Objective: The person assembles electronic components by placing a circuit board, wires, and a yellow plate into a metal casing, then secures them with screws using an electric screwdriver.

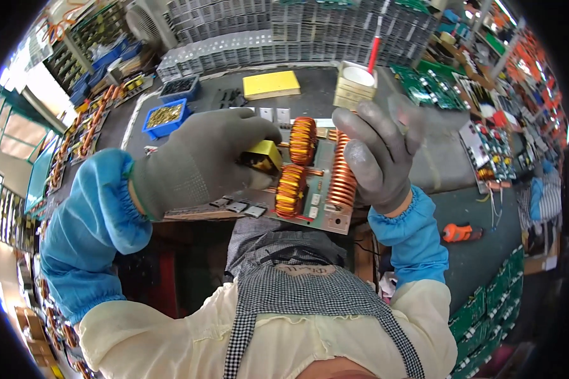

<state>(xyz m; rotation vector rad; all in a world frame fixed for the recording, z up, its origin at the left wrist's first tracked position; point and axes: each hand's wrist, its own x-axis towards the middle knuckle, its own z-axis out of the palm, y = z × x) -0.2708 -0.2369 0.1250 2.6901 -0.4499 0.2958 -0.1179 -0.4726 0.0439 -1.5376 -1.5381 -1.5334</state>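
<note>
My left hand (199, 158), in a grey glove, is closed round a yellow-wrapped block with a dark side (263, 156), which looks like a transformer. It is at the left side of a circuit board (325, 174); whether the block is fixed there I cannot tell. Two copper-wound toroid coils (303, 141) stand on the board, one beyond the other. Along its right side runs a long copper spiral coil (342, 174). My gloved right hand (379, 151) is over that coil's right edge, fingers apart and holding nothing. Whether its fingertips touch the coil is unclear.
Beyond the board lie a yellow pad (271, 84), a blue tray of brass-coloured parts (165, 119) and a dark-filled bin (179, 88). A cream container (355, 88) holds a red-handled brush. An orange tool (462, 233) and an assembled board (489, 151) sit at right. Grey stacks line the back.
</note>
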